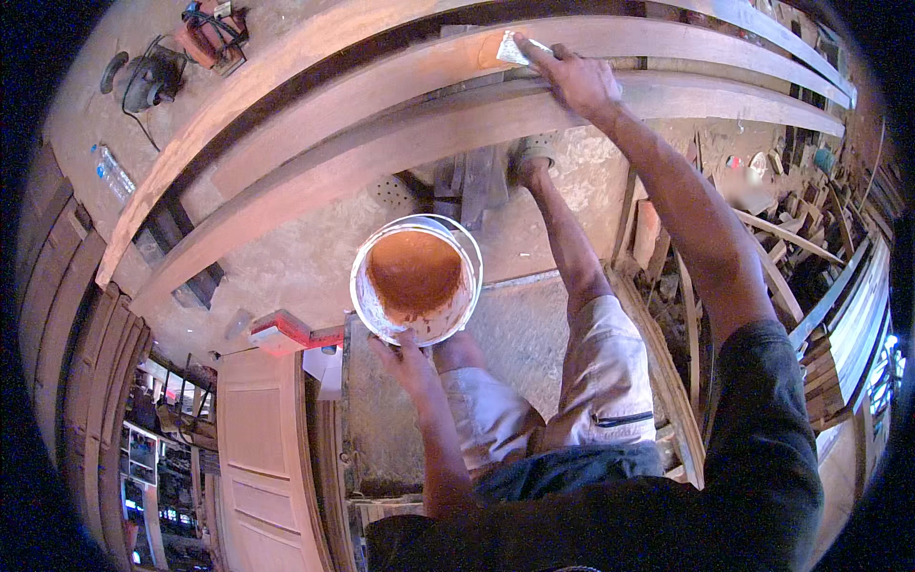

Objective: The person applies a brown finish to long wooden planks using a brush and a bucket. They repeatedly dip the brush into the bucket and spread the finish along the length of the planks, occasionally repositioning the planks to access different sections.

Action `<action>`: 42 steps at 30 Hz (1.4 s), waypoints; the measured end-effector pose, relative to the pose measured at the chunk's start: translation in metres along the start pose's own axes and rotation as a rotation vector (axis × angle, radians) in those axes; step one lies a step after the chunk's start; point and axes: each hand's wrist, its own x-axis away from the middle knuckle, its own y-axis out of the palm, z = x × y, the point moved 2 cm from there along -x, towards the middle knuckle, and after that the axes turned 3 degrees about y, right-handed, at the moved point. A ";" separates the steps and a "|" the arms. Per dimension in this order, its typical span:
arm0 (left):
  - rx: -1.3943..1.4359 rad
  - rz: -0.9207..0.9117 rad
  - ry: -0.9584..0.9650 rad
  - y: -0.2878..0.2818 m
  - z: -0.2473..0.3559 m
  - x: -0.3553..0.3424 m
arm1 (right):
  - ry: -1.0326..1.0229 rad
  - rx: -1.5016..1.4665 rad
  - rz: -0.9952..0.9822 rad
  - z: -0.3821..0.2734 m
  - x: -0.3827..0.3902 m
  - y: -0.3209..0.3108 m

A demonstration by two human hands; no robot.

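Observation:
My left hand (410,360) grips the rim of a white plastic bucket (360,297), thumb inside the near edge. The bucket tilts so that orange-brown paste (415,272) shows within, and pale smears coat its inner wall. My right hand (583,84) reaches far ahead and pinches a small flat whitish scraper (515,50), whose exact kind I cannot make out. The scraper lies against the middle of several long wooden boards (381,86). Just left of it the board's face bears an orange smear (477,55).
Boards (496,119) run across in front of me on dark supports. At the far left lie a power tool (148,76) with a cord and a plastic bottle (114,172). A red-and-white box (281,334) sits beside a wooden door (255,429). Scrap wood (810,229) heaps at right.

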 end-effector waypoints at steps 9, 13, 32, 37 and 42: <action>0.002 0.033 0.004 -0.011 -0.040 -0.016 | 0.000 0.049 -0.097 0.069 0.012 -0.019; 0.037 0.027 -0.036 0.004 -0.013 -0.004 | -0.068 0.105 -0.161 0.066 0.020 -0.042; 0.053 0.085 -0.020 -0.024 -0.049 -0.012 | -0.253 0.326 -0.189 -0.037 -0.012 -0.054; 0.071 0.058 0.057 -0.023 -0.039 -0.015 | -0.187 0.361 -0.188 0.055 -0.008 -0.065; 0.039 0.071 0.069 -0.026 -0.051 -0.018 | -0.145 0.308 -0.189 0.017 0.012 -0.086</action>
